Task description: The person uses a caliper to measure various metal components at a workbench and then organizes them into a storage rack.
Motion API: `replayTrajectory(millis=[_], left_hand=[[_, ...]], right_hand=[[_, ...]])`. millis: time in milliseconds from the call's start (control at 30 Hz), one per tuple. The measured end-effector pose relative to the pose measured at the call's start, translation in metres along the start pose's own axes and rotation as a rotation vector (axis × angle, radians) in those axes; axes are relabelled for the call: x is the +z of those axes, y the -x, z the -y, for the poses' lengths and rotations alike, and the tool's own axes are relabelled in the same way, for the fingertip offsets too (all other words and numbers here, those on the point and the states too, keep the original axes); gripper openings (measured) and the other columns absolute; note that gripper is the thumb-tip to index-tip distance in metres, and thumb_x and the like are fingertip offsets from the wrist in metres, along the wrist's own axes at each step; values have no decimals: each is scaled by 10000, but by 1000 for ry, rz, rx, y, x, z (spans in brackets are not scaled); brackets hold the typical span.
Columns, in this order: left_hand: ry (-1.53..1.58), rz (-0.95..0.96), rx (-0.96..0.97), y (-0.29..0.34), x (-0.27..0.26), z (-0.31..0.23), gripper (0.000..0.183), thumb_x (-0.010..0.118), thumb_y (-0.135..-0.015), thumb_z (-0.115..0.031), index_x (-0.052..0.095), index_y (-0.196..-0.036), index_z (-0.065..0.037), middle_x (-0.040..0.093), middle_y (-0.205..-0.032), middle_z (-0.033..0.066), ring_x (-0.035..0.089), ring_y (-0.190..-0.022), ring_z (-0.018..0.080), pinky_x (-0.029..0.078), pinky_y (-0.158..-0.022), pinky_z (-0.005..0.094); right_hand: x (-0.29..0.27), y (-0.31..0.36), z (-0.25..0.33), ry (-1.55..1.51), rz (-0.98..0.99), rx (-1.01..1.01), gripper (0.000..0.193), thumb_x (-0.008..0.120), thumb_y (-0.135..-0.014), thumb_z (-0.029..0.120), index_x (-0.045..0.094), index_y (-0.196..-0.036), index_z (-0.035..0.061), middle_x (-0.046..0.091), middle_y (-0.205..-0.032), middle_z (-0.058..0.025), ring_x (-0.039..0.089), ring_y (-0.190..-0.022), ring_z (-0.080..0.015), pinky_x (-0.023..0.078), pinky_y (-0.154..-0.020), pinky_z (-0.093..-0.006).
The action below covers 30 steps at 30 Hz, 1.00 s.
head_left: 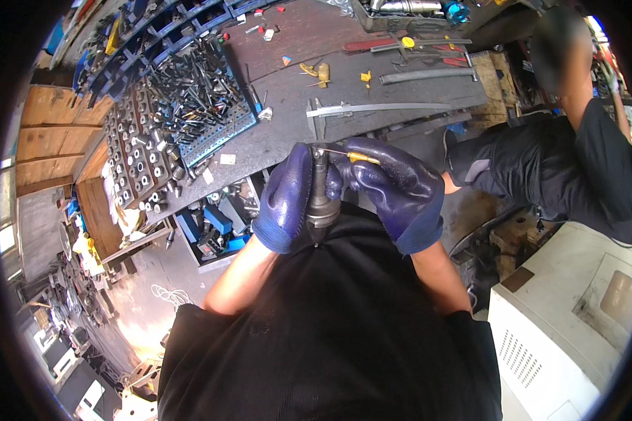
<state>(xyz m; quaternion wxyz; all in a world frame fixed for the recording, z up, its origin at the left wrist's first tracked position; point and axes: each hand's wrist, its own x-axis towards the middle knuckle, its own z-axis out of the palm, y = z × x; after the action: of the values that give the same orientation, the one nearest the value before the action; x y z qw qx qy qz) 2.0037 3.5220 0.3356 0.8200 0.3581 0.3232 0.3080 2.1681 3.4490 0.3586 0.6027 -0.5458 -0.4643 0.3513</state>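
Note:
In front of my body I hold a dark metal tool holder (321, 203) with a flared collar, its narrow end pointing toward the bench. My left hand (286, 196), in a purple coated glove, is wrapped around its left side. My right hand (404, 189), gloved the same way, grips a small screwdriver (361, 157) with a yellow handle. The screwdriver's thin shaft points left, and its tip meets the tool holder's far end. Some right fingers also lie against the holder's side. Just beyond both hands a caliper (372, 109) rests on the bench.
A blue perforated tray (221, 140) heaped with cutting tools lies left on the bench (288, 84), beside racked collets (137, 154). Below sits an open drawer (202, 263) with blue boxes. Yellow-handled keys (321, 74) lie farther back. Another person (541, 165) is at the right.

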Motion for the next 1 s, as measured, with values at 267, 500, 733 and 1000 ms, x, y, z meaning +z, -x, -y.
replayTrajectory(millis=[267,500,733,1000], left_hand=[[-5,-8,-22,-2,-3,5,380,449,-1129,-342,646,-1088,-19,629,-893,21,572,-802,94,484,-742,257],[-23,69,3,-3,-5,4,345,479,-1117,-311,629,-1145,-1,644,-970,27,584,-856,92,489,-765,243],[-308,-34,115,-7,-46,40,452,400,-1140,-329,639,-1296,22,700,-1208,130,657,-1065,205,503,-993,345],[-253,-121,-3,-19,-27,28,489,435,-1106,-455,690,-1008,-49,668,-778,56,622,-668,155,496,-629,286]], right_hand=[[0,-1,11,-72,7,84,308,654,-957,-55,702,-1259,-19,764,-1103,-122,715,-936,-150,569,-818,-293],[5,2,10,-52,-115,150,355,675,-972,23,657,-1318,-49,737,-1152,-111,688,-1018,-150,562,-889,-292],[-3,9,-4,-605,39,194,359,577,-999,-80,612,-1356,-67,714,-1159,-121,663,-974,-114,577,-856,-282],[-2,4,-12,-181,34,240,268,639,-995,2,706,-1254,21,754,-1157,-82,674,-1043,-107,561,-915,-286]])
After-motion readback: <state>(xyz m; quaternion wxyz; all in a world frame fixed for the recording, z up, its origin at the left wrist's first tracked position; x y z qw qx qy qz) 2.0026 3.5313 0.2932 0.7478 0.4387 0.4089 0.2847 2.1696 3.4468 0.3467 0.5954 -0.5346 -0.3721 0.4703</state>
